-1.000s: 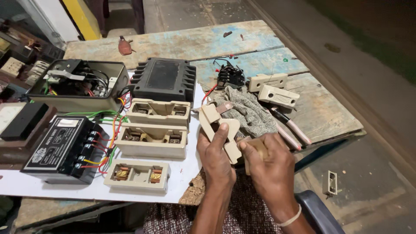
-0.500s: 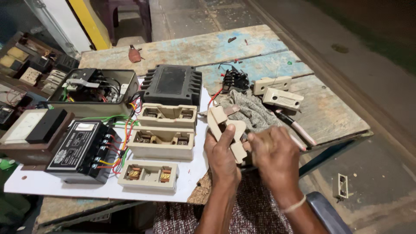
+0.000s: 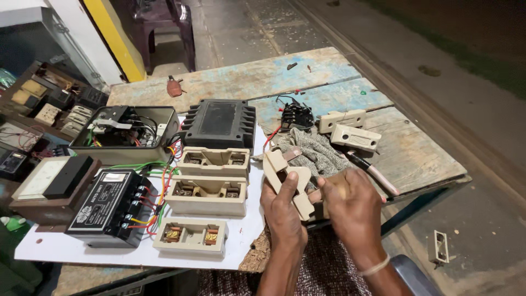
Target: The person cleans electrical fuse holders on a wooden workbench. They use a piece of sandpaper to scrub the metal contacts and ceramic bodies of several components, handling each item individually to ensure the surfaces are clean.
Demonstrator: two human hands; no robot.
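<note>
Far left of the frame: a brown wooden box (image 3: 52,189) with a black block on top is sitting at the counter edge; beside it a black plastic unit (image 3: 109,205) is trailing red, yellow and green wires.

Left of centre: an open metal box (image 3: 129,134) is showing tangled wiring. Three cream fuse bases (image 3: 211,189), blocky and glossy, are lying in a column on a white board (image 3: 66,246), with a ribbed black cover (image 3: 219,123) above them.

Centre, lower frame: the left hand (image 3: 282,205) is grasping a cream fuse carrier (image 3: 287,181), its fingers clenched round the lower end, the part raised just above the counter's near edge. The right hand (image 3: 353,205) is touching the carrier's right side, fingers closed; whether it is pinching anything small cannot be told.

Right of centre: a grey knitted cloth (image 3: 315,151) is lying crumpled behind the hands, two more cream carriers (image 3: 350,129) on the worn, blue-flecked wooden counter (image 3: 416,159), a pink-handled tool (image 3: 375,172) near the right wrist.

Risk, judged: the carrier is being held over the edge; a slipping grip could be dropping it to the floor, and the hard cream material looks likely to chip.
</note>
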